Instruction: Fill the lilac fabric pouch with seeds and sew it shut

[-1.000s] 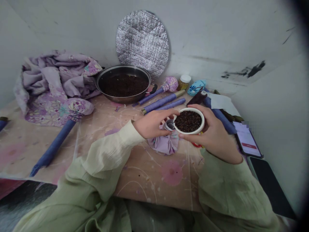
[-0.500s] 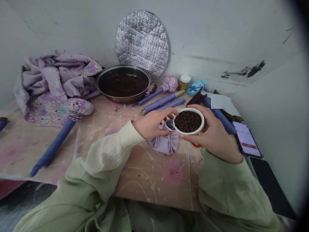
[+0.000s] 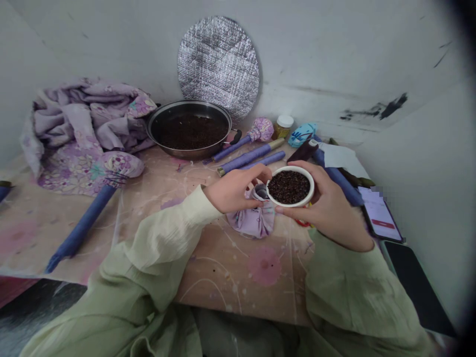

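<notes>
A small white bowl (image 3: pixel 311 191) full of dark seed-like grains (image 3: pixel 289 187) is tilted toward me and to the left. My right hand (image 3: pixel 332 210) is closed round its right side, thumb near the lower rim. Just left of the bowl, my left hand (image 3: pixel 238 189) is curled round the mouth of a gathered lilac cloth pouch (image 3: pixel 255 222). A grey ring (image 3: pixel 260 192) shows in that mouth, between thumb and forefinger. The bowl's left rim is close to the left fingertips; whether they touch it, I cannot tell.
Behind stands a two-handled pan (image 3: pixel 189 148) of dark grains, with a silver round mat (image 3: pixel 219 67) against the wall. Blue-wrapped sticks (image 3: pixel 245 159), a lidded jar (image 3: pixel 283 128) and two phones (image 3: pixel 381 215) lie around. A cloth-headed mallet (image 3: pixel 84 223) and bunched floral cloth (image 3: pixel 74 124) are left.
</notes>
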Demonstrator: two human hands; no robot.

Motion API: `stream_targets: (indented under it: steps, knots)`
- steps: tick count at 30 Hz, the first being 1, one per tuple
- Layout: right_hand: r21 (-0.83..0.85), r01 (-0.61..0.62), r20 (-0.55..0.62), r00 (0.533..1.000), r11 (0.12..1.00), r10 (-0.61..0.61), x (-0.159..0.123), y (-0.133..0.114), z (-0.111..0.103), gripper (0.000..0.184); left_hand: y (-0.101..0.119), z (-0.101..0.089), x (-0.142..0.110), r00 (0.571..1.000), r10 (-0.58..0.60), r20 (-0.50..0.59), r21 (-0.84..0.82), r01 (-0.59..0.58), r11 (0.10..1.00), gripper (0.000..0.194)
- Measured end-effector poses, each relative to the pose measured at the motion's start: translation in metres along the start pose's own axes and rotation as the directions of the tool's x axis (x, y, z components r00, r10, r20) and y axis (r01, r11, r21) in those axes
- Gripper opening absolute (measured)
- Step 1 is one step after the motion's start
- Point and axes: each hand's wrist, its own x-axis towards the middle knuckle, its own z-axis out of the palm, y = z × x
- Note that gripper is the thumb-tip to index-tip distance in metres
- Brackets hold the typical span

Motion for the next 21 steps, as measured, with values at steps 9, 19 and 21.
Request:
stream_targets:
  steps: [9,19,21]
  knots:
    - [0.005,-0.009,-0.003,1.000,1.000,0.009,0.0004,0.0009,0.0000,0.071,-0.0019,-0.0010,0.0014,0.998,0.065,0.012,0.016,-0.066,0.998,0.048]
    - [0.089,-0.038,0.009,0.999,0.995,0.038,0.0011,0.0048,-0.0005,0.067,0.0003,-0.0040,0.0010,0.997,0.071,0.002,-0.029,-0.071,0.997,0.045]
    - [0.115,-0.048,0.015,0.999,0.992,0.046,0.0011,0.0051,-0.0017,0.068,0.0000,-0.0033,0.0016,0.996,0.074,-0.047,-0.020,-0.075,0.997,0.034]
